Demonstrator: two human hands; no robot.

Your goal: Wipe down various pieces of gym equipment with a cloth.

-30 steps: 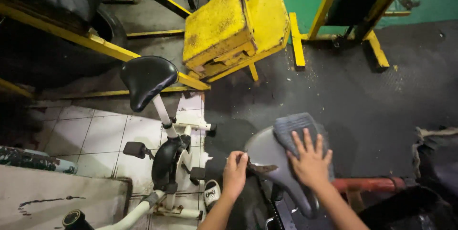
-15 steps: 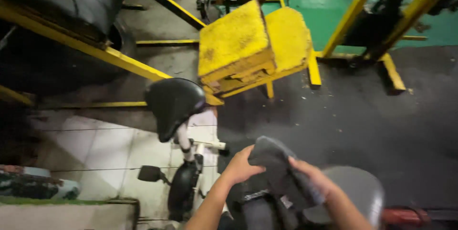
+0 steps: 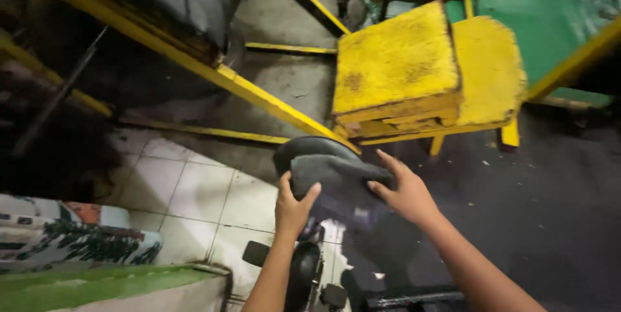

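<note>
A dark grey cloth lies over the black saddle of a white exercise bike, at mid-frame. My left hand grips the cloth's left edge, thumb up. My right hand presses on its right side with fingers spread. Only the saddle's upper rim shows above the cloth. Below my hands the bike's black pedals and frame are partly hidden by my forearms.
Two stacked yellow padded blocks sit on a yellow frame just beyond the saddle. A yellow steel bar runs diagonally at the left under a dark tyre. White floor tiles lie at the left, dark rubber matting at the right.
Both hands lifted the grey cloth off the nearer grey seat and carried it forward onto the black saddle. The view swung forward and left, so the grey seat has left the frame.
</note>
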